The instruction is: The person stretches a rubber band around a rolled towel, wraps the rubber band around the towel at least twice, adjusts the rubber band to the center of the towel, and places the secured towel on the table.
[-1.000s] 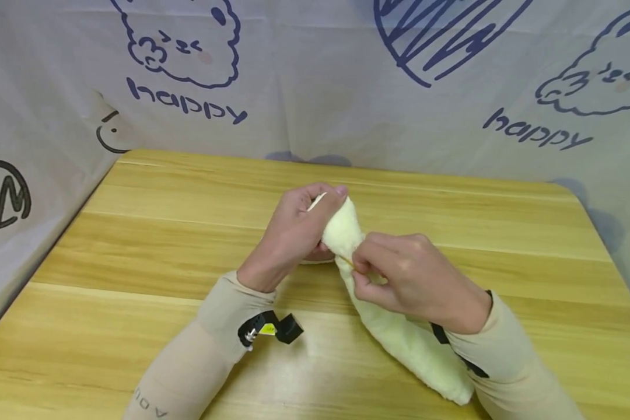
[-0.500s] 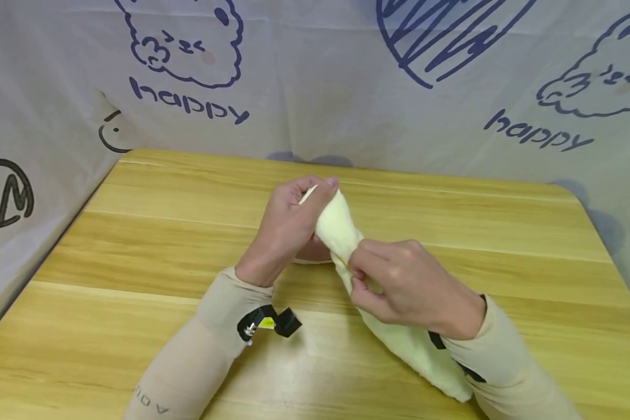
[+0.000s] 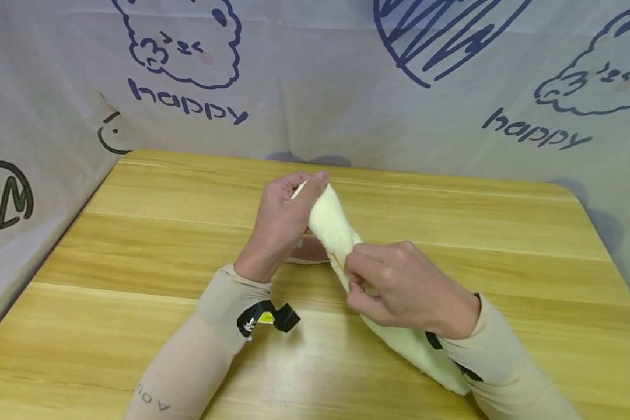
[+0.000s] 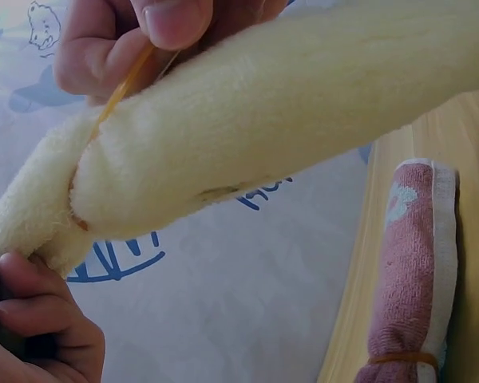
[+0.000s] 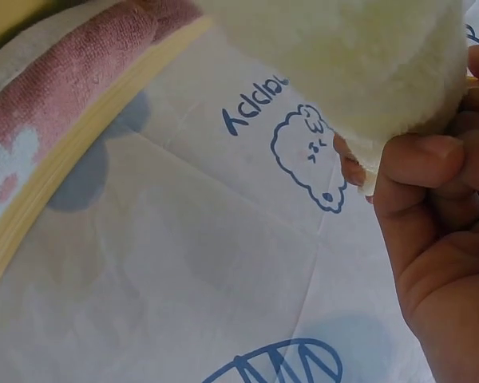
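Observation:
A rolled cream plush towel (image 3: 328,219) slants from upper left to lower right in the head view. Its upper end is gripped by my left hand (image 3: 280,224), thumb lying along the top. My right hand (image 3: 394,286) pinches a yellow-orange rubber band (image 4: 126,86) and draws a loop of it away from the towel. In the left wrist view the band circles the roll close to the end that the left hand holds, and the cloth narrows there. Part of the towel's lower length is hidden behind the right hand and forearm.
Beyond the hands lies a rolled pink towel (image 4: 407,255) with white edging, a second rubber band (image 4: 403,358) around it. The wooden table (image 3: 136,245) meets a white patterned cloth (image 3: 315,87) at its back. Small black cameras are strapped to both wrists.
My left hand has shifted left and away with the towel's upper end. The right hand has followed slightly left, still pinching the band. More of the pink towel shows.

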`<state>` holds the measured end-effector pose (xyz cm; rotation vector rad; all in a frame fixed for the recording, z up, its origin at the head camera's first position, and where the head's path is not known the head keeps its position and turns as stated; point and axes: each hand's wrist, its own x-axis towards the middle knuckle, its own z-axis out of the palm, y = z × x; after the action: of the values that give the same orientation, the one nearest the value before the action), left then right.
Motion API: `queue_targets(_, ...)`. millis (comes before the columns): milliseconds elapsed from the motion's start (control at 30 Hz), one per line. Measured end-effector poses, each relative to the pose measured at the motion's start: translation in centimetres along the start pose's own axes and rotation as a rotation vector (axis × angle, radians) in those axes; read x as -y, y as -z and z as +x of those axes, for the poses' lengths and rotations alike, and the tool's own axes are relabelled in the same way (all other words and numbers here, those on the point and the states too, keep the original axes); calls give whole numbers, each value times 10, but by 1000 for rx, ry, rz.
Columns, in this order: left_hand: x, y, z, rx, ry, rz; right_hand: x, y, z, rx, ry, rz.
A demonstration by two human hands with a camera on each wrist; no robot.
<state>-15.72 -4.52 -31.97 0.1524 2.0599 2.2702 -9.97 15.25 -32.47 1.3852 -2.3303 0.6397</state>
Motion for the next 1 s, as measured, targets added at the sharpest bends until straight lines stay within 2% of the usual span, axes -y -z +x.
queue_targets(333, 2, 3, 4, -83, -35, -24, 2, -2, 2, 5, 4, -13)
queue_targets(500, 2, 2, 4, -97, -44, -70, 3, -2, 2, 16, 4, -19)
queue_targets(800, -7, -6, -9, 6, -50, -23, -4, 5, 1, -64, 10, -94)
queue_targets(1000, -8, -6, -13, 41, -7, -50, -5, 10, 0, -108, -10, -65)
